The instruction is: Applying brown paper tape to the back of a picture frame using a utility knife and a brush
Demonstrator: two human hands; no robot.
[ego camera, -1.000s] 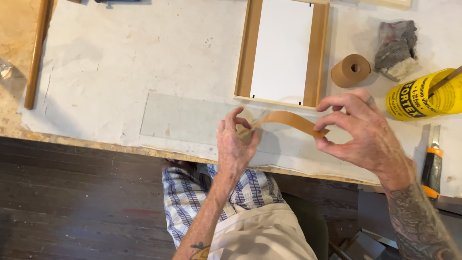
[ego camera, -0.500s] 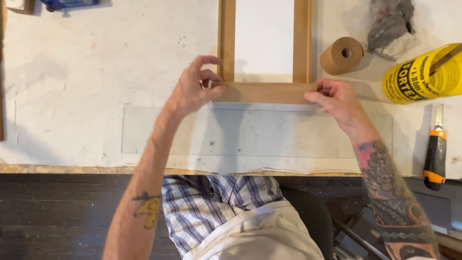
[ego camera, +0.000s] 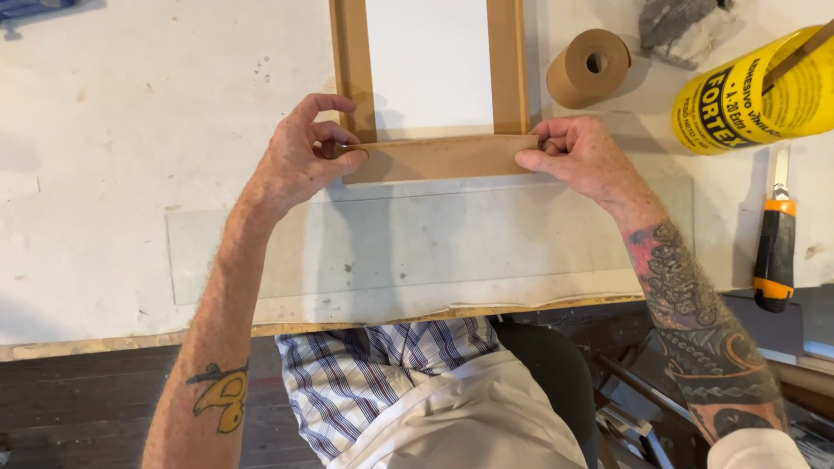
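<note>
Brown paper tape (ego camera: 439,157) lies stretched across the near rail of the frame (ego camera: 351,61), held taut at both ends. The left hand (ego camera: 300,161) pinches the tape's left end between thumb and forefinger, its grip narrow and closed on the strip, at the frame's near left corner. The right hand (ego camera: 578,156) pinches the right end the same way, fingertips pressing it down at the near right corner. The frame sits on the white tabletop (ego camera: 130,130), with a white panel inside it and a clear sheet (ego camera: 417,243) lying just in front, between the frame and the tabletop's edge.

The step in hand looks like laying the strip along the rail and lining it up with the edges. The next move would call for keeping the strip straight while it is pressed flat from one end to the other, so that no crease or bubble forms.

Off to the right stand a tape roll (ego camera: 591,67), a yellow can (ego camera: 756,91) and a knife (ego camera: 773,247) with an orange and black handle.
</note>
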